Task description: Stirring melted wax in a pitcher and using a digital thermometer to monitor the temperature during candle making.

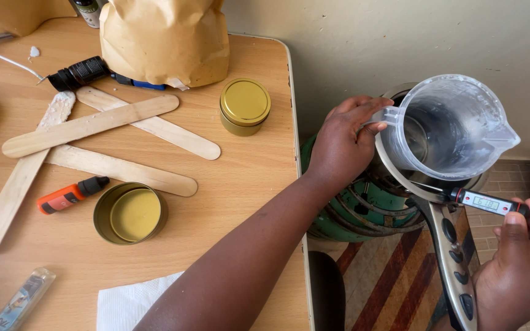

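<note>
My left hand (341,144) grips the handle of a clear plastic measuring jug (449,125), held over a steel pan (455,245) that sits on a green stove (363,208) beside the table. The jug's inside looks cloudy with a pale film. My right hand (522,270) holds a black digital probe thermometer (489,202) by its display end; its thin probe runs left under the jug toward the pan. The pan's long riveted handle points toward me.
On the wooden table (246,184) lie several wide wooden stir sticks (93,122), an open gold tin with yellow wax (130,213), a lidded gold tin (245,105), an orange dropper bottle (69,196), a black bottle (80,72), a brown paper bag (167,40) and a white napkin (130,303).
</note>
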